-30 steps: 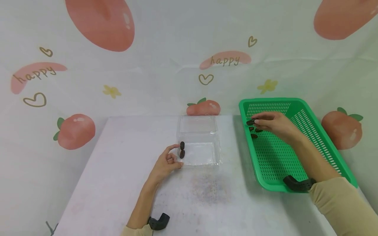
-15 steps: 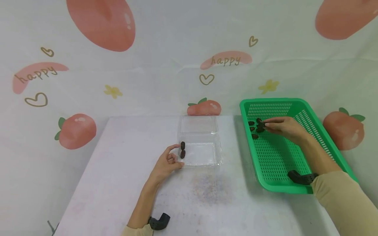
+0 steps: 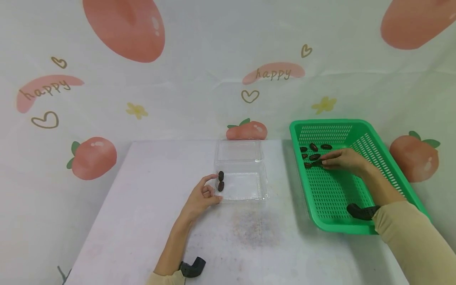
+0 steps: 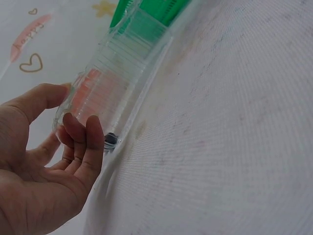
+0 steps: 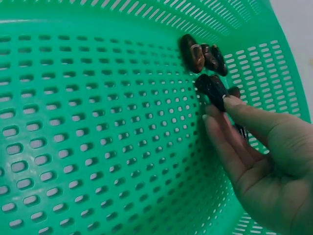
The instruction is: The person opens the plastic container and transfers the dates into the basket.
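Observation:
My right hand [image 3: 343, 161] is inside the green basket [image 3: 356, 227], its thumb and fingertips pinching a dark brown date [image 5: 213, 91]. Several other dates [image 3: 325, 147] lie around those fingertips, toward the basket's far left corner. At the middle of the table stands a clear plastic clamshell box [image 3: 242, 188] with its lid folded back. Two dates [image 3: 221, 181] sit in line along the box's left side. My left hand [image 3: 200, 198] holds that side between thumb and forefinger, the other fingers curled in; the left wrist view shows the thumb [image 4: 46, 98] on the rim.
White table [image 3: 142, 206] surface lies around the box, with a greyish stain in front of it. Behind it hangs a white cloth [image 3: 192, 79] printed with peaches and hearts. The basket's raised walls surround my right hand.
My right hand has moved nearer within the basket, uncovering dates at the far left corner. One date now lies apart near the far wall. The left hand and the box stay still.

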Action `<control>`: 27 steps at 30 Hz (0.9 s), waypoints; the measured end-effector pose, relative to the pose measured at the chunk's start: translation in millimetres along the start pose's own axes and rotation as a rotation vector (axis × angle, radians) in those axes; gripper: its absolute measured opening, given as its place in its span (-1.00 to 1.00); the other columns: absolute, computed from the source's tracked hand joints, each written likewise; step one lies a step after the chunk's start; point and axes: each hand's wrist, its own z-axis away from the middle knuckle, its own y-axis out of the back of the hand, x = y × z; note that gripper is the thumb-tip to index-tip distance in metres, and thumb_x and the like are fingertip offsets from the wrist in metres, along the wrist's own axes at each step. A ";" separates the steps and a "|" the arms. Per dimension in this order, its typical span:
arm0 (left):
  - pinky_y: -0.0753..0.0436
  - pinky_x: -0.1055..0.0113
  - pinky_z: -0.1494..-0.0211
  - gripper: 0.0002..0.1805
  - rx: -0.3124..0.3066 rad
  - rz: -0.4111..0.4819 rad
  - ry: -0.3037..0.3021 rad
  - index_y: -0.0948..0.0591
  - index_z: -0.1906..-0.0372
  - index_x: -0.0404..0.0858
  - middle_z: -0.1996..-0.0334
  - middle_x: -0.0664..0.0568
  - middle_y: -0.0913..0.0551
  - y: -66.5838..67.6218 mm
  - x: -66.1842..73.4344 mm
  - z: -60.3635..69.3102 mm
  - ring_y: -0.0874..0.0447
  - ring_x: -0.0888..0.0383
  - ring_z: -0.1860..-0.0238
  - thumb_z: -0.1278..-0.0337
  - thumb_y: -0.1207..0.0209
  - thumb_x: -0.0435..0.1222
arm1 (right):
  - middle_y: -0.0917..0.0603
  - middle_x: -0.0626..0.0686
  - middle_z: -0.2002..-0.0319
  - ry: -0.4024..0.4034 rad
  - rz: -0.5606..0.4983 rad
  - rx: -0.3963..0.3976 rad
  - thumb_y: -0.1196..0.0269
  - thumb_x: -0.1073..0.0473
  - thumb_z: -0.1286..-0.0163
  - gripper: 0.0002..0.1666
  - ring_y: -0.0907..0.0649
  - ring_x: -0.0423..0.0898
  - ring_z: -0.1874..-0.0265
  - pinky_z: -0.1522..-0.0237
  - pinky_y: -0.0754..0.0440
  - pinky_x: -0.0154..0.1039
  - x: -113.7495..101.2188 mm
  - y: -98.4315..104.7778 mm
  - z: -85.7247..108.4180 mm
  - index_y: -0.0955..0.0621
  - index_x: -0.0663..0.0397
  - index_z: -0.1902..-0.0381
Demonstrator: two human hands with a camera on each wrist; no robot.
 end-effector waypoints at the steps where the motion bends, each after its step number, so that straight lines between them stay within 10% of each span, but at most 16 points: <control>1: -0.60 0.36 0.19 -0.17 0.000 0.002 0.002 -0.34 -0.42 -0.09 0.43 0.06 -0.39 0.1 -0.2 -0.1 -0.51 0.17 0.40 0.00 -0.31 -0.58 | -0.51 0.31 -0.23 -0.006 0.005 -0.001 -0.24 0.22 -0.45 -0.36 -0.71 -0.27 0.13 -0.09 -0.61 -0.15 0.1 -0.6 0.0 -0.36 0.54 -0.32; 18: -0.62 0.36 0.19 -0.16 -0.007 -0.006 -0.008 -0.32 -0.43 -0.11 0.44 0.05 -0.39 -0.1 -0.6 0.9 -0.52 0.16 0.39 -0.01 -0.32 -0.57 | -0.47 0.37 -0.25 -0.013 0.153 0.043 -0.19 0.00 -0.50 -0.34 -0.66 -0.20 0.04 -0.15 -0.56 -0.03 -4.3 4.7 7.5 -0.41 0.36 -0.36; 27: -0.62 0.34 0.18 -0.16 0.003 0.002 -0.005 -0.34 -0.42 -0.10 0.43 0.05 -0.38 -0.7 -1.6 -0.8 -0.51 0.16 0.39 0.01 -0.32 -0.58 | -0.41 0.11 -0.31 0.077 0.013 0.103 -0.17 -0.05 -0.50 -0.25 -0.62 -0.34 -0.01 -0.15 -0.55 -0.22 -25.3 -1.2 14.7 -0.31 0.32 -0.44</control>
